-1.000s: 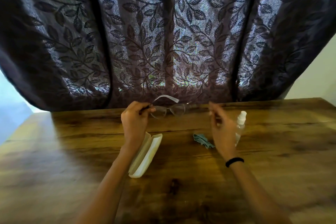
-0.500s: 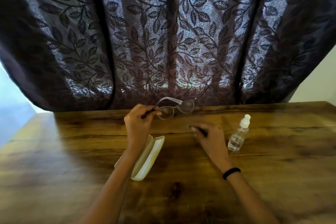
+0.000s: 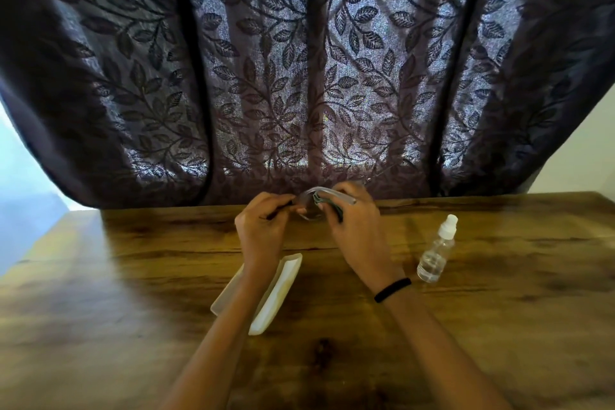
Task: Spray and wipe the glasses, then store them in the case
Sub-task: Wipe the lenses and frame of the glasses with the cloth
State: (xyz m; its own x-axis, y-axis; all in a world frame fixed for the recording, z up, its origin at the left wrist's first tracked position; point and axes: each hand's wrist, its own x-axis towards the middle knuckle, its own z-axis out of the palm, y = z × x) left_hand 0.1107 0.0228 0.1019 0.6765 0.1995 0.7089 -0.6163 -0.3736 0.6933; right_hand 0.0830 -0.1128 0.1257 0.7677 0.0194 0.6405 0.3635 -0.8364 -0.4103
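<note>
Left hand (image 3: 263,226): pinches glasses (image 3: 307,213) by a temple, above the table (image 3: 133,276).
Right hand (image 3: 352,223): fingers curled, pressing green cloth (image 3: 329,205) on lens.
Case (image 3: 283,289): open, beneath left forearm.
Spray bottle (image 3: 436,250): upright, beside right wrist.

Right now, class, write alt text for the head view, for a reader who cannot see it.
The left hand holds glasses by one arm over a wooden table while the right hand holds a green cloth on a lens. An open case lies under the left forearm; a spray bottle stands at right.
</note>
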